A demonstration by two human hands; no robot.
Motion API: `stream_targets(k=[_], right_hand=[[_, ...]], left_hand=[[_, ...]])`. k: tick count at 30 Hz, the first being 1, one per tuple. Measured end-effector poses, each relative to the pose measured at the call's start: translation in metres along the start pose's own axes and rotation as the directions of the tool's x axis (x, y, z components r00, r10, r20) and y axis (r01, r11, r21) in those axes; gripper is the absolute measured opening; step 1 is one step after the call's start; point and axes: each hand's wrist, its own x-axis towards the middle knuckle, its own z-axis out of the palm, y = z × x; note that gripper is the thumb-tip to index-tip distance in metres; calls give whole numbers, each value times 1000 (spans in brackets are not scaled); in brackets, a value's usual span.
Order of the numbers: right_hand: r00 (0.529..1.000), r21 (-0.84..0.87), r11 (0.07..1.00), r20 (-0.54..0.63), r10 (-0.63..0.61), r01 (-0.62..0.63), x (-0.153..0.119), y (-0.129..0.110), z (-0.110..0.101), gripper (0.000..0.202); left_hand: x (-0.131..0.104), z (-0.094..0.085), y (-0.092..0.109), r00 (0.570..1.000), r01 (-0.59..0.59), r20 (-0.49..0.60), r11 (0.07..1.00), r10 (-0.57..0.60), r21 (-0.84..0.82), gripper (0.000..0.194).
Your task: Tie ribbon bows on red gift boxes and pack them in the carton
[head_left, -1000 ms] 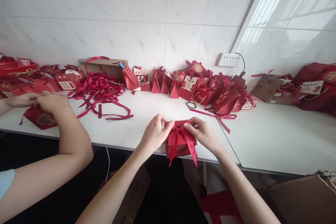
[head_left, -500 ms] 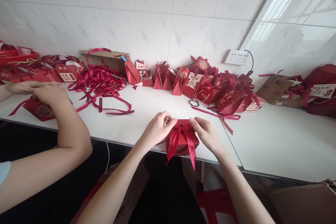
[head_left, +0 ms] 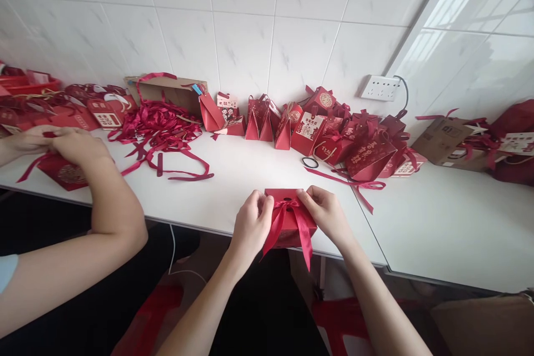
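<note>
A small red gift box (head_left: 291, 225) sits at the table's front edge, with a shiny ribbon (head_left: 306, 236) tied in a bow near its top and two tails hanging down the front. My left hand (head_left: 252, 222) is closed on the box's left side, thumb beside the bow; whether it also pinches ribbon I cannot tell. At the upper right, my right hand (head_left: 327, 211) pinches the top flap between thumb and fingers. Below the flap's edge, a dark hole (head_left: 287, 199) shows just above the knot.
Finished-looking red boxes (head_left: 362, 150) crowd the back of the white table (head_left: 233, 178). A ribbon pile (head_left: 162, 122) spills from a cardboard box (head_left: 175, 86) at left. Nearby lie a black ring (head_left: 310, 162) and loose ribbon. A co-worker's hands (head_left: 75, 144) handle another red box (head_left: 64, 172).
My left hand has shifted from the flap's upper left corner down the left side, its fingers now folded in. My right hand has slid slightly left along the flap. The box stays put.
</note>
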Motion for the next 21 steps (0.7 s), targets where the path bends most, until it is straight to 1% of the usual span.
stream_targets(k=[3, 5, 9, 12, 15, 18, 21], right_hand=[[1000, 13, 1000, -5, -9, 9, 0, 1, 1, 51], [1000, 18, 1000, -10, -7, 7, 0, 2, 1, 51], [1000, 41, 999, -26, -12, 13, -3, 3, 3, 49], [999, 74, 997, -48, 1, 2, -5, 2, 5, 48], [997, 108, 994, -63, 34, -27, -8, 1, 7, 48], [996, 137, 990, -73, 51, -41, -10, 2, 8, 48], [995, 157, 987, -80, 51, -38, -11, 3, 8, 48]], left_hand=[[4, -2, 3, 1000, -16, 6, 997, 16, 69, 35], [7, -4, 5, 999, -42, 30, 994, 39, 102, 37], [8, -4, 2, 996, -67, 64, 995, 63, 67, 37], [6, -3, 0, 996, -79, 35, 997, 79, 8, 36], [4, 0, -1, 995, -102, -20, 994, 101, -43, 36], [3, 3, -2, 993, -103, -58, 992, 100, -67, 35], [2, 4, -3, 993, -102, -69, 992, 97, -71, 35]])
